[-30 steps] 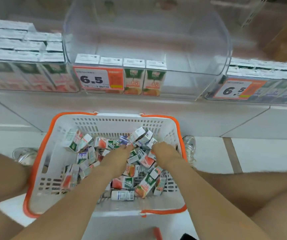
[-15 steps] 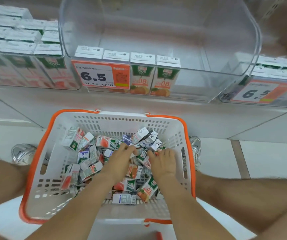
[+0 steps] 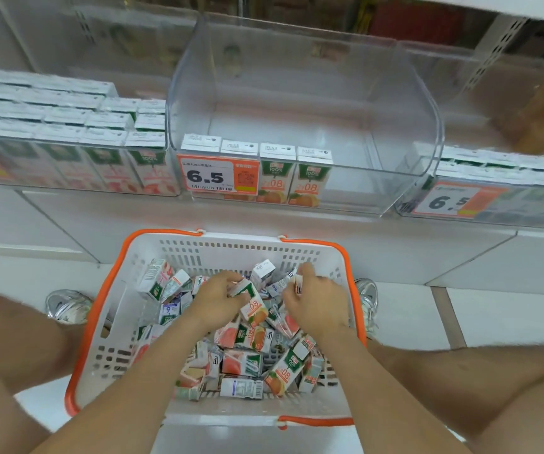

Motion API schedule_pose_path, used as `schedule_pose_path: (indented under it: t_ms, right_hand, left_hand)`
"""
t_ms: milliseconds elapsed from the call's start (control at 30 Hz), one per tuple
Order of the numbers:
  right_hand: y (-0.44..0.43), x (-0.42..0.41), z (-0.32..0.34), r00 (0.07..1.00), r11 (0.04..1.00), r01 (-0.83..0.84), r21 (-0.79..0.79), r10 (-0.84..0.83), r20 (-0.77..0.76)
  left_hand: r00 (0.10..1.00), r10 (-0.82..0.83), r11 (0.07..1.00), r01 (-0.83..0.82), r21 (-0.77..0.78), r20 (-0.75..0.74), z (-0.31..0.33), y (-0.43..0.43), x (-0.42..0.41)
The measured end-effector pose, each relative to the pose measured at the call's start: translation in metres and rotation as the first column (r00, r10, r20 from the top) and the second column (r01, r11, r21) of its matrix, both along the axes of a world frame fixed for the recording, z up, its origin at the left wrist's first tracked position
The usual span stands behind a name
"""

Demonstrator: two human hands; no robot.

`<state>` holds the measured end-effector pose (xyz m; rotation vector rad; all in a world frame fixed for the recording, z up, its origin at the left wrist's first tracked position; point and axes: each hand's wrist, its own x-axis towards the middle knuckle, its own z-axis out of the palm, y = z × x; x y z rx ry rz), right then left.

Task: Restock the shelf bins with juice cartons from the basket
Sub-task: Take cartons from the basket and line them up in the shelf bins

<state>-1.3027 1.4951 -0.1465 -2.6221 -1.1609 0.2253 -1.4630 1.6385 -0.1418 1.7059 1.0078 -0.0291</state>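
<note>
Shop floor basket (image 3: pixel 231 253): L hand (image 3: pixel 215 299) fingers now grip orange carton (image 3: pixel 253 306), R hand (image 3: pixel 316 306) fingers pinch second carton (image 3: pixel 298 285).

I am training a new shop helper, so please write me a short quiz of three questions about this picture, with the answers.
1. How many cartons stand in the clear middle bin?
2. True or false: the left hand grips an orange juice carton over the basket.
3. The price label on the middle bin reads: A) 5.6 B) 6.5 C) 8.0

Key: 1. Four, in a row at its front left. 2. True. 3. B.
</note>
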Motion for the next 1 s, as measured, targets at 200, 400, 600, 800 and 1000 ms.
schedule_pose_path:
  t_ms: [200, 400, 600, 800, 1000]
  right_hand:
    - [0.007, -0.006, 0.075, 0.454, 0.847, 0.488, 0.21, -0.04, -0.89]
    - [-0.009, 0.001, 0.111, 0.492, 0.975, 0.178, 0.136, 0.032, -0.87]
    - [-0.012, -0.013, 0.133, 0.618, 0.994, 0.032, 0.107, 0.064, -0.784]
    - [-0.017, -0.001, 0.186, 0.688, 0.967, -0.057, 0.248, 0.218, -0.693]
    - [-0.022, 0.011, 0.222, 0.762, 0.912, 0.068, 0.405, 0.215, -0.611]
  left_hand:
    - [0.965, 0.195, 0.962, -0.154, -0.225, 0.173, 0.052, -0.004, -0.005]
    - [0.943, 0.214, 0.964, -0.162, -0.211, 0.254, 0.09, -0.002, -0.017]
    - [0.932, 0.019, 0.983, 0.048, -0.176, 0.361, 0.127, -0.006, -0.023]
    - [0.885, 0.028, 0.992, 0.033, -0.121, 0.466, 0.163, -0.007, -0.019]
    - [0.849, 0.021, 1.0, -0.014, -0.017, 0.528, 0.19, -0.01, -0.002]
